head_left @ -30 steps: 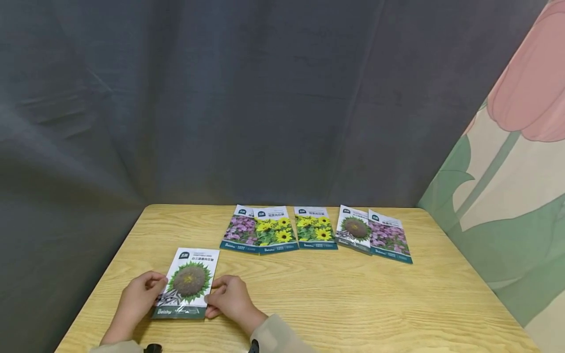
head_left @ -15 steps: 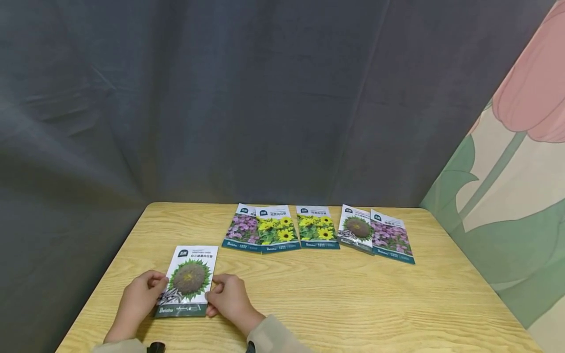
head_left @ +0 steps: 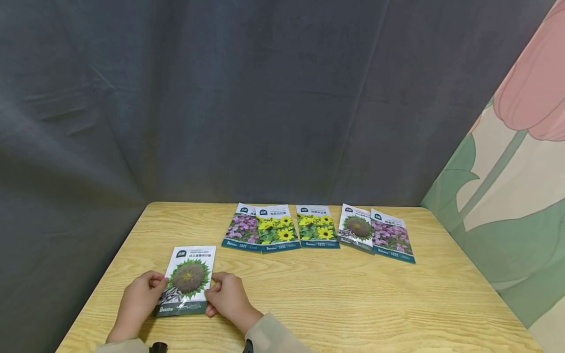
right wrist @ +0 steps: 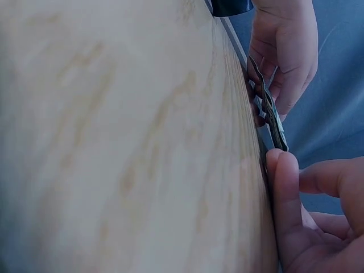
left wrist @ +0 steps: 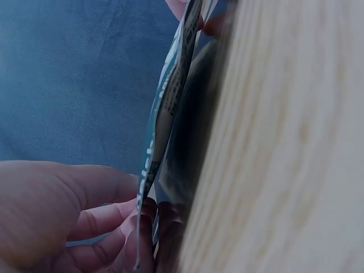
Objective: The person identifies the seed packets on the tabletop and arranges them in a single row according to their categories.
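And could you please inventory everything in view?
Front sunflower seed packet: 1, white and green, front left.
Back sunflower seed packet: 1, white and green, second from right.
Yellow flower seed packets: 2, yellow, within back row.
Purple flower seed packets: 2, purple, back row's ends.
Wooden table: 1, light brown, beneath packets.
Cloth: 1, dark grey, behind and left.
Tulip mural: 1, pink, green, cream, right.
Sleeves: 2, beige, bottom edge.
Wrist pieces: 2, black, beside sleeves.
Left hand, right hand: 1 each, bare, pinching front packet's sides.

Dark grey curtain point(head_left: 265, 103) with faint creases along the far and left sides, pale wood-grain surface point(head_left: 344, 299) with rounded far corners, cream wall point(head_left: 540, 196) at right bearing a pink tulip point(head_left: 527, 93), green leaves point(head_left: 525, 255), soft light.
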`<act>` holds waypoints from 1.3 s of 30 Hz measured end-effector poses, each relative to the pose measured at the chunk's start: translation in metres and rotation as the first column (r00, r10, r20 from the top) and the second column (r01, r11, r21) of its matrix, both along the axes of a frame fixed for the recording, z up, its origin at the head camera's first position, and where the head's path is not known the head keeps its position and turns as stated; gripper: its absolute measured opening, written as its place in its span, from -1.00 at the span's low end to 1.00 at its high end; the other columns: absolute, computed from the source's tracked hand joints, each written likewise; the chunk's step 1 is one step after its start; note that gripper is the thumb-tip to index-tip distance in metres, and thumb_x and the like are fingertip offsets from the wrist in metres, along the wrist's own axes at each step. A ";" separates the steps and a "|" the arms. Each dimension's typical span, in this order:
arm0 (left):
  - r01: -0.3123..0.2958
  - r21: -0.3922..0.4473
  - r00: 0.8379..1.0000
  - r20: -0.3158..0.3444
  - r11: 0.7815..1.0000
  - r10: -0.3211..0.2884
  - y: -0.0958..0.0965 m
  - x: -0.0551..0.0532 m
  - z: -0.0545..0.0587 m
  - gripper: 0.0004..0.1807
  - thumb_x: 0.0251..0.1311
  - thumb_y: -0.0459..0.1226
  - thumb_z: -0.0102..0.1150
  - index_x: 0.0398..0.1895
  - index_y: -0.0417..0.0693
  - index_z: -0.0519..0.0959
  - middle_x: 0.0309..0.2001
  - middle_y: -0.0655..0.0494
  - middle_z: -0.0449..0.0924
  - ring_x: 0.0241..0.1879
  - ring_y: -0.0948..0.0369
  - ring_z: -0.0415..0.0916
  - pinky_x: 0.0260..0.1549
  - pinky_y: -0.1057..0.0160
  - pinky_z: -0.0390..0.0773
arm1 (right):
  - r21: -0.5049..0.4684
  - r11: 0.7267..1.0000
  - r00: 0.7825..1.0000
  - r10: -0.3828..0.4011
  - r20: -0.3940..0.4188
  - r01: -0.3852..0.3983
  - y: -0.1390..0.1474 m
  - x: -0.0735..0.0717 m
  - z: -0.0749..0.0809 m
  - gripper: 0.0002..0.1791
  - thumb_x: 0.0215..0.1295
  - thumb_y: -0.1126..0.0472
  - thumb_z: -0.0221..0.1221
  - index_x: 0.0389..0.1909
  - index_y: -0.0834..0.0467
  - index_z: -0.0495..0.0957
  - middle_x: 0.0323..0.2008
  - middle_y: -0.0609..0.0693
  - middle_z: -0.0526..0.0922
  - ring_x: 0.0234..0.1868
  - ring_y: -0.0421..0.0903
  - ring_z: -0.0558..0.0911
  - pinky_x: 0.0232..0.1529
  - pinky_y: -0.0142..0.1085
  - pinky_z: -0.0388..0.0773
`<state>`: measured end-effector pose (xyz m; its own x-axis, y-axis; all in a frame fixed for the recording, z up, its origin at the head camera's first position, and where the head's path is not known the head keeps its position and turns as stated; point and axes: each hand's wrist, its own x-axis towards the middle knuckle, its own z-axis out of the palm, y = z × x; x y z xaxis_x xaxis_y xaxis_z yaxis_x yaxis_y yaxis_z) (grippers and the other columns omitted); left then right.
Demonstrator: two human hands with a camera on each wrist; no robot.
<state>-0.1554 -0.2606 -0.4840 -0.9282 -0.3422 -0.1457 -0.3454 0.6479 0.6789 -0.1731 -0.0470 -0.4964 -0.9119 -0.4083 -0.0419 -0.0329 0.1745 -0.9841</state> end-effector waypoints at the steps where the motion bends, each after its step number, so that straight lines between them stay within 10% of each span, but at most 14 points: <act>1: -0.004 0.000 1.000 0.002 1.000 0.004 0.001 0.000 0.000 -0.70 0.41 -0.31 0.11 -0.06 -0.47 0.52 -0.31 -0.16 0.56 -0.36 0.09 0.55 -0.46 0.17 0.64 | -0.002 1.000 1.000 0.003 0.001 -0.003 0.000 0.000 0.000 -0.49 0.30 0.49 0.22 0.25 0.53 0.41 -0.58 -0.04 0.67 -0.73 -0.03 0.66 -0.68 -0.32 0.62; 39: -0.032 -0.078 0.999 -0.009 0.996 0.031 0.004 0.003 -0.003 -0.65 0.37 -0.26 0.15 0.00 -0.42 0.52 -0.26 -0.14 0.59 -0.26 0.00 0.54 -0.24 -0.05 0.51 | -0.067 0.997 0.999 0.025 0.030 -0.023 0.003 -0.002 -0.006 -0.51 0.30 0.51 0.18 0.25 0.45 0.41 -0.54 0.01 0.64 -0.71 -0.01 0.66 -0.66 -0.31 0.63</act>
